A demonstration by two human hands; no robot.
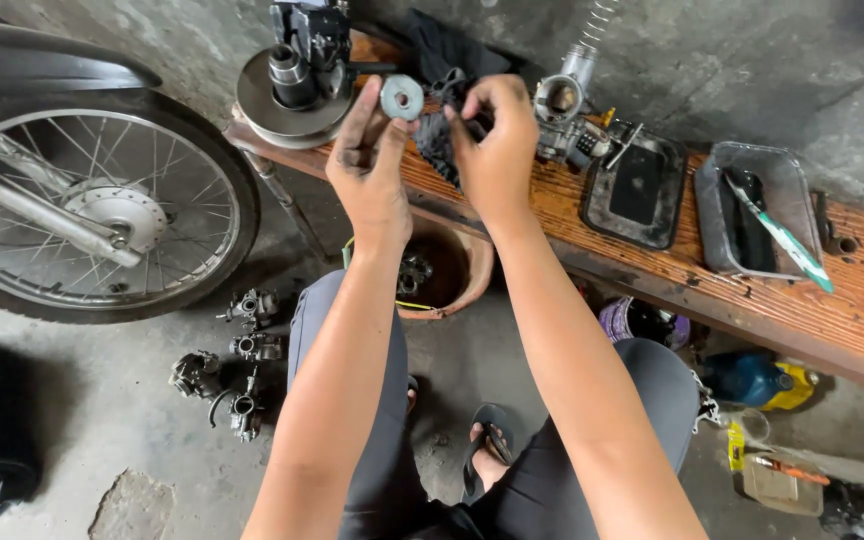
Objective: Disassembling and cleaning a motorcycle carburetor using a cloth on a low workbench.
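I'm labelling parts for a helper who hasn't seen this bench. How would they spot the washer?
Find the long wooden bench along the wall. Above its left end, the left hand pinches a washer at its fingertips. It is a small, flat grey disc with a centre hole, far smaller than the round plate behind it.

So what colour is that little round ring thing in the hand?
The ring is silvery grey metal, seen in the head view.

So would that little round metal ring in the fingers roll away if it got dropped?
Probably: the metal ring looks flat and round, so it could roll on edge. It seems stiff and light, pinched by the left hand. The greasy-looking fingers may make it slippery.
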